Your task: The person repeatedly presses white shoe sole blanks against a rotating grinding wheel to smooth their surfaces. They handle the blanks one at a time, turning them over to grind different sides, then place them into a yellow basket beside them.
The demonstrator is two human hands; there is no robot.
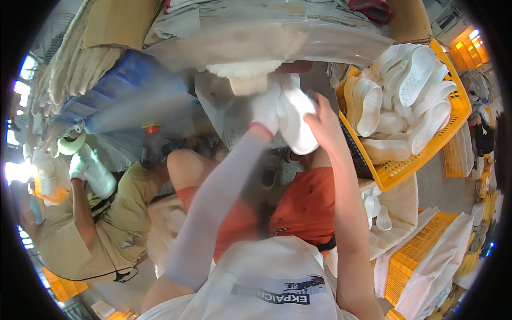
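Observation:
A white clog [298,128] is held up in front of me, its upper end close beside a fuzzy white buffing wheel [240,69]. Whether the clog touches the wheel is blurred. My left hand [266,109], in a white glove with a pink cuff, is closed on the clog's left side; motion smears its fingers. Bare, my right hand [324,124] grips the same clog from the right, with the thumb and fingers along its edge. Below the wheel sits a pale block [248,85].
At the right stands a yellow crate [394,178] heaped with white clogs [416,74]. A co-worker in beige [106,218] sits at my left, holding a white clog [98,173] in a gloved hand. A dusty hood [277,40] overhangs the wheel. Yellow baskets [413,261] stand at lower right.

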